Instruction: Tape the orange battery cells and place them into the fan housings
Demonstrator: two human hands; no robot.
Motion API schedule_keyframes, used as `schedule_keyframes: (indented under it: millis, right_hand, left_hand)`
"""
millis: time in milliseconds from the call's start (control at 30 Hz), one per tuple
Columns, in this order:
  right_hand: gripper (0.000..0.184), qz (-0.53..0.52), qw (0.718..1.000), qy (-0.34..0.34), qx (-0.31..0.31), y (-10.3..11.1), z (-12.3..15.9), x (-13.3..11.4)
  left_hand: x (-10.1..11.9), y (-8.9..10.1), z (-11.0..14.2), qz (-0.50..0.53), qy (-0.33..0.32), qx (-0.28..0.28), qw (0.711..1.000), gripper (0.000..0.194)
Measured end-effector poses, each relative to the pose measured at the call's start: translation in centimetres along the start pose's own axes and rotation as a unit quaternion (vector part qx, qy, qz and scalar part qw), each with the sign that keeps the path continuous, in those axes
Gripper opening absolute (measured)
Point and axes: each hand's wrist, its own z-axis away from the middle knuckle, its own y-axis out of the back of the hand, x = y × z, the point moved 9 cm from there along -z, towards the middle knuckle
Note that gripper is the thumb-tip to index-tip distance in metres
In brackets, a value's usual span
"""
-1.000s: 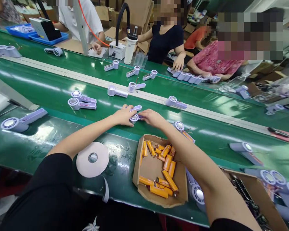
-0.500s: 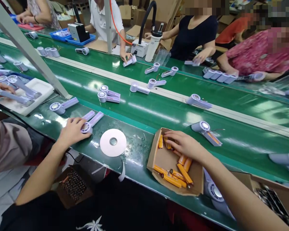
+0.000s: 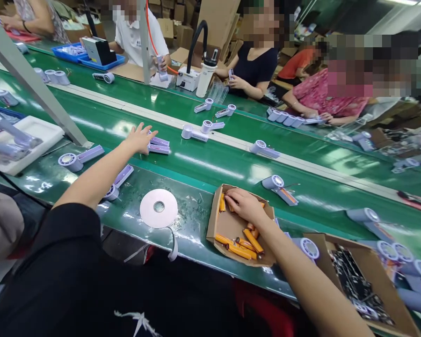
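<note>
My left hand (image 3: 140, 139) reaches over the green belt with fingers spread, covering the round heads of two lavender handheld fans (image 3: 159, 149). Whether it grips them I cannot see. My right hand (image 3: 246, 205) is inside a cardboard box (image 3: 213, 224) of orange cylindrical batteries (image 3: 253, 240). Its fingers are bent down and close together among the batteries, the fingertips partly hidden. On the near ledge between my arms lies a roll of white tape (image 3: 166, 208) with a loose end hanging down. One fan (image 3: 123, 175) rests beside my left forearm, another (image 3: 70, 161) farther left.
More fans (image 3: 276, 181) lie along the belt (image 3: 210, 164). At right stands a cardboard box of dark parts (image 3: 323, 252). A slanted metal post (image 3: 38, 75) rises at left, near a white foam tray (image 3: 49, 133). Several co-workers sit across the belt, near a white tumbler (image 3: 205, 77).
My left hand has left the fans on the near ledge and stretched forward to the pair on the belt. My right hand stays in the battery box. The view has shifted right.
</note>
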Motion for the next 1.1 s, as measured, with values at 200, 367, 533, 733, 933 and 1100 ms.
schedule_keyframes:
  millis: [200,367,533,733,933,1100]
  right_hand:
    - [0.034,0.042,0.998,-0.037,0.013,1.0,0.1,0.0]
    - [0.033,0.048,0.998,-0.038,-0.016,0.8,-0.6,-0.4]
    - [0.035,0.040,0.997,-0.026,-0.053,0.0,-0.8,-0.7]
    - [0.032,0.033,0.996,-0.012,-0.078,-1.0,-0.8,-0.6]
    - [0.028,0.014,0.996,-0.016,-0.083,-0.8,-1.4,-1.3]
    - [0.020,-0.001,0.997,-0.039,-0.068,-0.7,-1.8,-1.4]
  left_hand:
    - [1.7,0.3,-2.6,0.030,0.008,-0.070,0.997,0.117]
    - [6.5,1.5,4.9,0.083,-0.051,0.020,0.995,0.109]
    - [7.2,-0.5,13.7,0.100,-0.041,0.005,0.994,0.104]
    - [2.2,-3.5,16.5,0.004,0.065,-0.070,0.995,0.101]
    - [5.4,-0.9,10.9,0.022,0.009,-0.047,0.999,0.098]
    - [14.0,2.8,-1.4,0.054,-0.024,-0.046,0.997,0.076]
